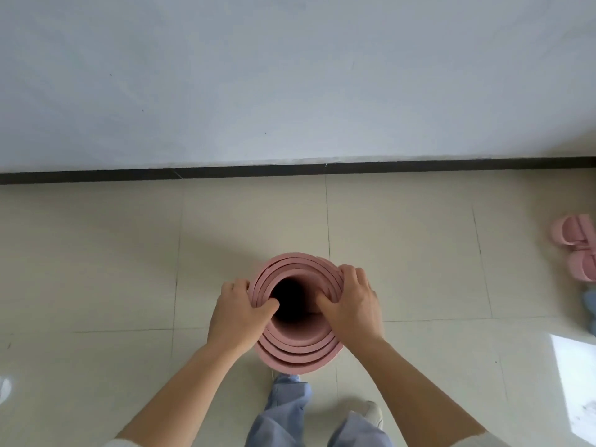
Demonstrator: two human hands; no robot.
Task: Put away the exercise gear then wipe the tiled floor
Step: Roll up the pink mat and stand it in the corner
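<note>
A pink rolled exercise mat (298,350) stands upright on the beige tiled floor (403,253), seen from above with its dark hollow core in the middle. My left hand (240,317) grips the roll's left rim, thumb hooked inside the core. Opposite it, my right hand (350,304) holds the right rim, with the thumb inside and the fingers wrapped outside. The mat's lower length is hidden below its top end.
A white wall (290,75) with a black baseboard (290,169) runs across just beyond the mat. Pink slippers (577,246) lie at the right edge. My legs in light blue trousers (283,414) and a white shoe (374,412) are below the mat.
</note>
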